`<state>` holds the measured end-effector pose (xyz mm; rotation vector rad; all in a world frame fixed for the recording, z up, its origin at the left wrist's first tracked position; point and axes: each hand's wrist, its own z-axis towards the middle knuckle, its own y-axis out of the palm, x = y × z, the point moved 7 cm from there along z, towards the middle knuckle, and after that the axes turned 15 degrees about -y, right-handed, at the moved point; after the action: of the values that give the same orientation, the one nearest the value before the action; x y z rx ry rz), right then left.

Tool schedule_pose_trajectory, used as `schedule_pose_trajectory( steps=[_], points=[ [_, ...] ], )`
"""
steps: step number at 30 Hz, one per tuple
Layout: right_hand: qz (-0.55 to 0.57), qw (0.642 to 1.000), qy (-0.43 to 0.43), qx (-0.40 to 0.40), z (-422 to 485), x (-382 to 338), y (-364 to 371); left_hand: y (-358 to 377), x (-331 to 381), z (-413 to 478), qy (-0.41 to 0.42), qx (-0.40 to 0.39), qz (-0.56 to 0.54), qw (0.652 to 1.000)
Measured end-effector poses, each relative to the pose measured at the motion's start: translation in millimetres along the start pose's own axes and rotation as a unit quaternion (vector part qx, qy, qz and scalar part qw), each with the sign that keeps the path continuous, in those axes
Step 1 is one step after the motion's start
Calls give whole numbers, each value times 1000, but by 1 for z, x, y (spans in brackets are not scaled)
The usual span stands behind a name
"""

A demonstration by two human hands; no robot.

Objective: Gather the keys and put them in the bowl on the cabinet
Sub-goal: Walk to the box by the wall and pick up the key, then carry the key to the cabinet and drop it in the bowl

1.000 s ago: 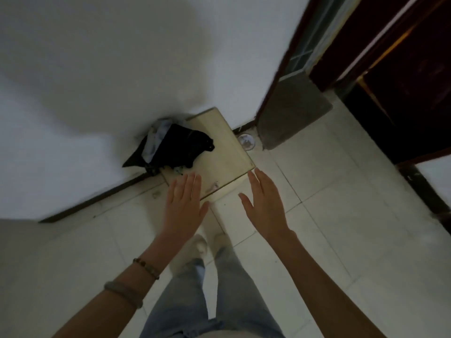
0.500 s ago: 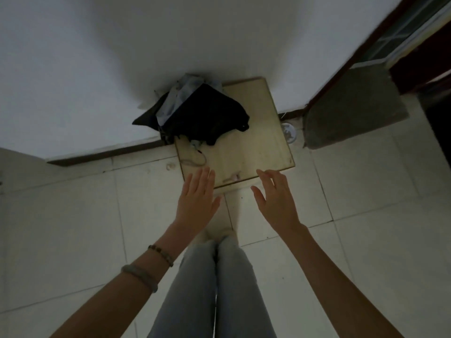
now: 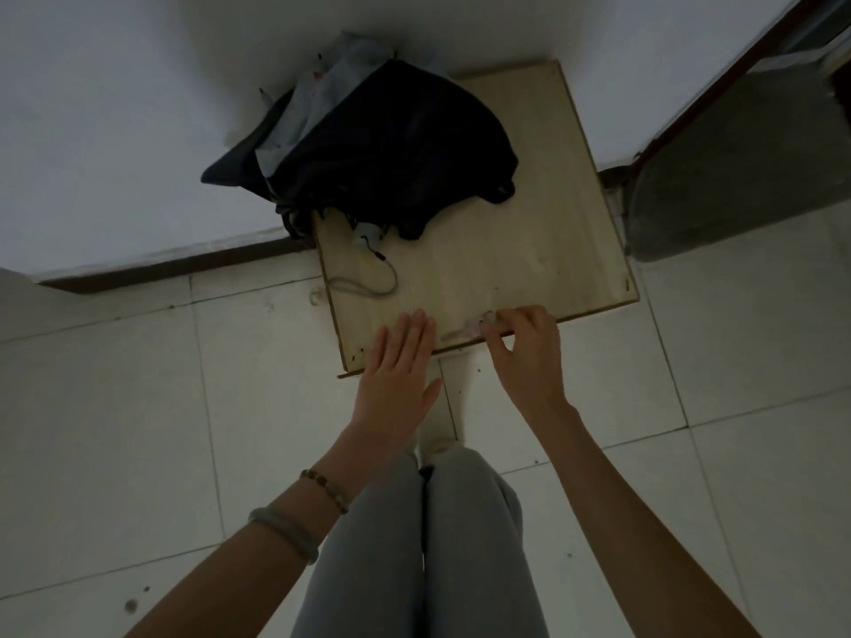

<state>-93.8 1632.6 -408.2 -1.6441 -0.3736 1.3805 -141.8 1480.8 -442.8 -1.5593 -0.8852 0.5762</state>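
A small pale key with a pinkish tag (image 3: 469,329) lies at the front edge of the low wooden cabinet top (image 3: 529,250). My right hand (image 3: 525,356) hovers at that edge, its fingertips curled down beside the key, touching or nearly touching it. My left hand (image 3: 396,384) is flat, fingers together, over the front edge just left of the key. No bowl shows in this dim view.
A black bag with pale cloth (image 3: 377,149) fills the back left of the cabinet. A grey cord with a small device (image 3: 368,264) trails from it. White walls stand behind, a dark door frame (image 3: 718,85) at right, tiled floor (image 3: 138,407) around my legs.
The view has closed in on the cabinet. Both hands moved forward to its front edge; my right hand's fingers curled down at the key.
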Motion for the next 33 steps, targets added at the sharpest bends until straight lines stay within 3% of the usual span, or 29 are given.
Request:
schedule_pose_trajectory(
  steps=[6,9,17,24,33],
  points=[
    [28,995,91,16,4,6,3,4,-1,1,-7,-11,0,1000],
    [118,984,132,21,4,2,-4,-4,-2,1,-2,-32,-10,999],
    [252,955,150,47,5,-65,-91,-105,-8,-27,-14,-44,-22,999],
    [329,939,78,64,21,-184,-204,-256,-24,-76,-54,34,-59,996],
    [390,919,-37,-45,22,-324,-273,-396,-58,-141,-186,144,-86,968]
  ],
)
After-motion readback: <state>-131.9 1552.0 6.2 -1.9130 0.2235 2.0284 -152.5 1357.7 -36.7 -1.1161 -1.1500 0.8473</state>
